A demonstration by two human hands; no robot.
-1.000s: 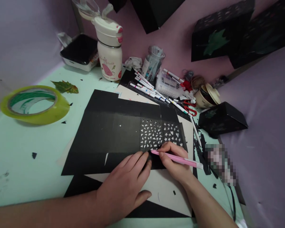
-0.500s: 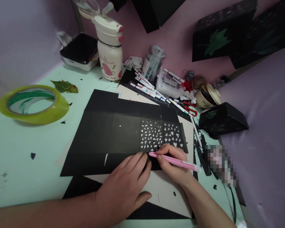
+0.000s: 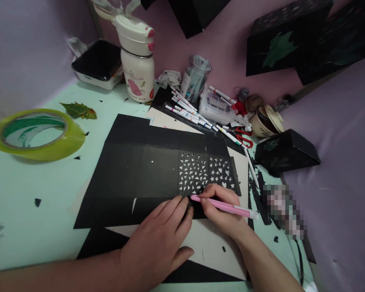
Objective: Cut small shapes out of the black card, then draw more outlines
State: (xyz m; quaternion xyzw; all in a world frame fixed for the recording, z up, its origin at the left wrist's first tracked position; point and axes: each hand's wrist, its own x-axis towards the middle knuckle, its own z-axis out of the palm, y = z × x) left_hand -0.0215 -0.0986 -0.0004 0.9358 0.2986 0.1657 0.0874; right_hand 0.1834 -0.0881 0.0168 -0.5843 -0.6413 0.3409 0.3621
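A sheet of black card (image 3: 140, 166) lies folded open under both hands, with crease lines across it. Its right part has small cut-out triangles, and beside them stars and hearts. My left hand (image 3: 162, 237) rests flat on the card's near edge, fingers stretched out and pressing it. In my right hand (image 3: 223, 207) is a slim pink pen-shaped craft knife (image 3: 228, 206), pinched between thumb and fingers. Its tip meets the card just below the triangles, close to my left fingertips; the blade itself is too small to make out. Pale board (image 3: 214, 239) lies beneath the card.
A roll of yellow-green tape (image 3: 69, 144) and a leaf (image 3: 79, 110) are at left. Behind stand a white bottle (image 3: 137, 73), a jar (image 3: 196, 79) and several markers (image 3: 185, 113). Red-handled scissors (image 3: 245, 141) and a black box (image 3: 287, 152) sit right.
The view has shifted slightly, so objects at the left sit a little further left. Both hands and the craft knife stay almost in the same place on the card.
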